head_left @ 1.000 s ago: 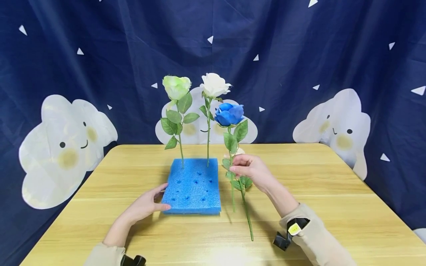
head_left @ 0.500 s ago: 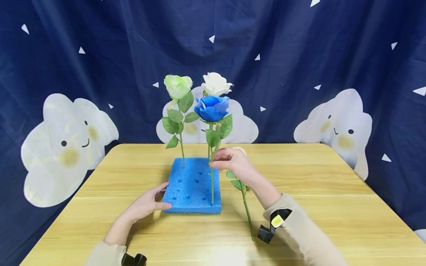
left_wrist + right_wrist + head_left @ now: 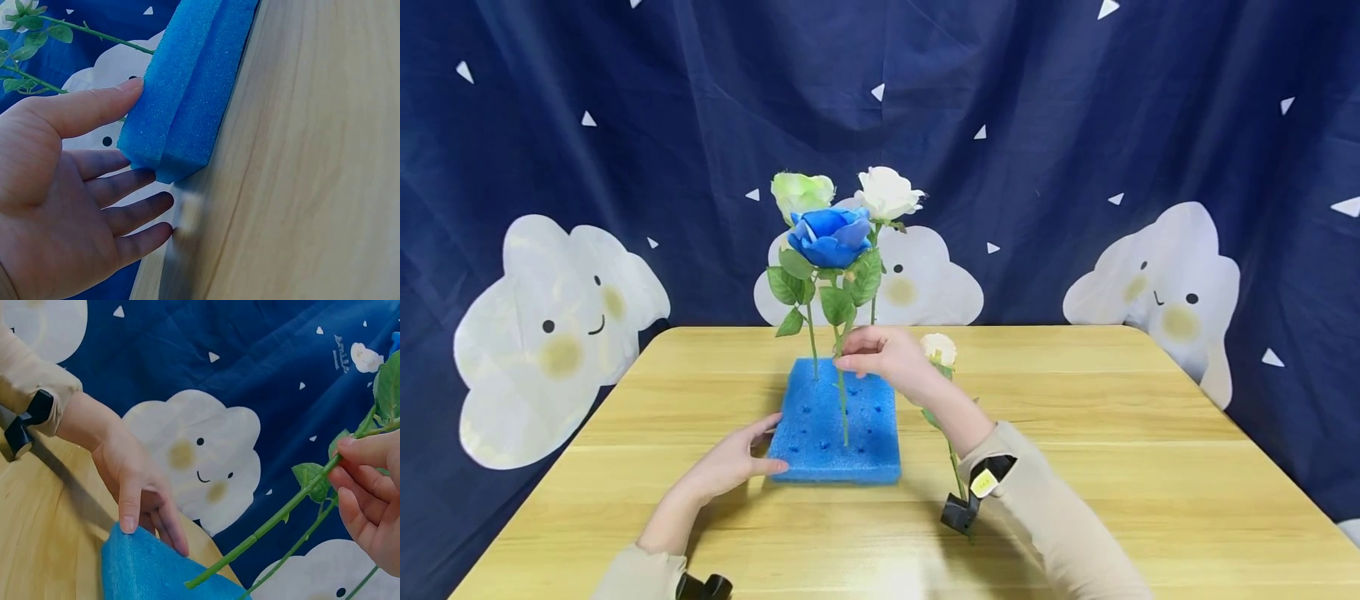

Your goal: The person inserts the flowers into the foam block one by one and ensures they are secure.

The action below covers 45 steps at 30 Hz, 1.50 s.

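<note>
My right hand [image 3: 891, 358] pinches the green stem of a blue rose [image 3: 830, 237] between thumb and fingertips. In the right wrist view the stem's cut end [image 3: 195, 581] hangs free beside the blue foam block [image 3: 140, 569]; in the head view it overlaps the foam's top. At the block's [image 3: 827, 462] left side, my left hand [image 3: 722, 467] rests with the thumb at the near corner and the fingers loosely extended along the side. A pale green rose [image 3: 802, 193] and a white rose [image 3: 889, 193] stand upright in the far part of the block.
Right of the foam a cream rose [image 3: 939, 349] lies on the wooden table [image 3: 1150, 467], partly hidden by my right forearm. Small holes dot the foam's top. A dark blue curtain [image 3: 1030, 83] with cloud prints hangs behind the table.
My right hand has carried the blue rose leftward, from beside the foam to over its middle. My left hand has stayed at the block.
</note>
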Motion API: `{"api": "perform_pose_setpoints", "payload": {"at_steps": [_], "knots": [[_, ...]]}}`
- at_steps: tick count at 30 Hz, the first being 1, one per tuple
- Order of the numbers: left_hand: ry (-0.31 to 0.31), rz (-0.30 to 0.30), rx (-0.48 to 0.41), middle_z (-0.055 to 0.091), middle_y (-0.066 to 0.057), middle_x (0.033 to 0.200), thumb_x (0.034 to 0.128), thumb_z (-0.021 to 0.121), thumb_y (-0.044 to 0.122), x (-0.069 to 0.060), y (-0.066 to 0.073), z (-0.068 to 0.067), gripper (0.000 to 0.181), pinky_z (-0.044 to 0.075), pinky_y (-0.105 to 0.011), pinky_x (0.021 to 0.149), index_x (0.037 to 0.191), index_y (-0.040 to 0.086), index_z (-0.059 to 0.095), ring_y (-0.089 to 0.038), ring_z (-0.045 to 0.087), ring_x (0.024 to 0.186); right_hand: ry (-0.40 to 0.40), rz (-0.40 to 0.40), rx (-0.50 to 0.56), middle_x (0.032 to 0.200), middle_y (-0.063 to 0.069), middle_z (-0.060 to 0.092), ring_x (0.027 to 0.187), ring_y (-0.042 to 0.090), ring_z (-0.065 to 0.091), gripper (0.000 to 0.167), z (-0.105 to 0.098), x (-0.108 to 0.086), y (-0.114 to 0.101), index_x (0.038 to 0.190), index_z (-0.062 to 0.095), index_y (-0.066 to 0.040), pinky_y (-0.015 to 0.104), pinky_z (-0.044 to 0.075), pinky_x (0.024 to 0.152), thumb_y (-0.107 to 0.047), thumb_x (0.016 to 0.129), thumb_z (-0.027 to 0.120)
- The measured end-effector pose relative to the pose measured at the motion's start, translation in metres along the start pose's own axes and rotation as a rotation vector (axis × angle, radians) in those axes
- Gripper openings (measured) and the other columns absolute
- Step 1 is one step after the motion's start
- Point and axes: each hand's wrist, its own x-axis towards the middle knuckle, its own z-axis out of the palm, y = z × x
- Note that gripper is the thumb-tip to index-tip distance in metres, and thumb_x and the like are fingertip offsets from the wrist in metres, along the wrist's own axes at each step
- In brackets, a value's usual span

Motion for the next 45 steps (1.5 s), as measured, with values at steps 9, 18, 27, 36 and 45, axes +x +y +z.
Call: {"api": "perform_pose_setpoints", "payload": {"at_steps": [9,18,27,36,45], "knots": [[0.006,-0.007,-0.009,0.036,-0.031,0.138,0.0780,0.074,0.026,-0.001,-0.003,0.001,0.084,0.030,-0.060,0.099,0.141,-0.007,0.029,-0.046,0.035,0.125,-0.089,-0.100,0.087,0.083,0.004,0.067,0.077,0.024,0.061,0.016,0.016,0.016,0.010,0.094,0.063,0.011,0.045,0.053,0.072,0.000,0.082,0.066],[0.010,0.009,0.030,0.038,-0.031,0.137,0.0780,0.073,0.027,0.001,-0.001,0.001,0.083,0.031,-0.060,0.098,0.140,-0.008,0.030,-0.047,0.037,0.124,-0.093,-0.132,0.088,0.077,0.001,0.066,0.068,0.014,0.059,0.014,0.023,0.028,0.021,0.091,0.065,0.009,0.038,0.053,0.068,-0.003,0.083,0.066],[0.005,-0.001,0.008,0.034,-0.031,0.139,0.0788,0.073,0.027,0.000,0.000,0.001,0.083,0.030,-0.060,0.099,0.141,-0.007,0.029,-0.047,0.034,0.125,-0.042,-0.137,0.093,0.080,0.004,0.067,0.067,0.010,0.059,0.014,0.030,0.038,0.032,0.092,0.065,0.009,0.031,0.052,0.064,-0.001,0.083,0.066],[0.008,-0.002,0.014,0.036,-0.031,0.138,0.0780,0.074,0.027,0.000,0.000,0.000,0.083,0.030,-0.059,0.099,0.140,-0.008,0.030,-0.047,0.035,0.125,-0.005,-0.083,0.061,0.088,0.011,0.068,0.067,0.008,0.060,0.018,0.036,0.040,0.034,0.097,0.065,0.007,0.040,0.054,0.069,-0.004,0.083,0.067],[0.004,0.002,-0.006,0.036,-0.031,0.137,0.0786,0.073,0.025,0.000,0.000,0.000,0.083,0.030,-0.058,0.099,0.140,-0.009,0.029,-0.046,0.036,0.125,-0.034,-0.074,0.049,0.087,0.009,0.068,0.072,0.009,0.062,0.016,0.040,0.040,0.038,0.094,0.067,0.007,0.043,0.054,0.072,-0.005,0.084,0.067]]}}
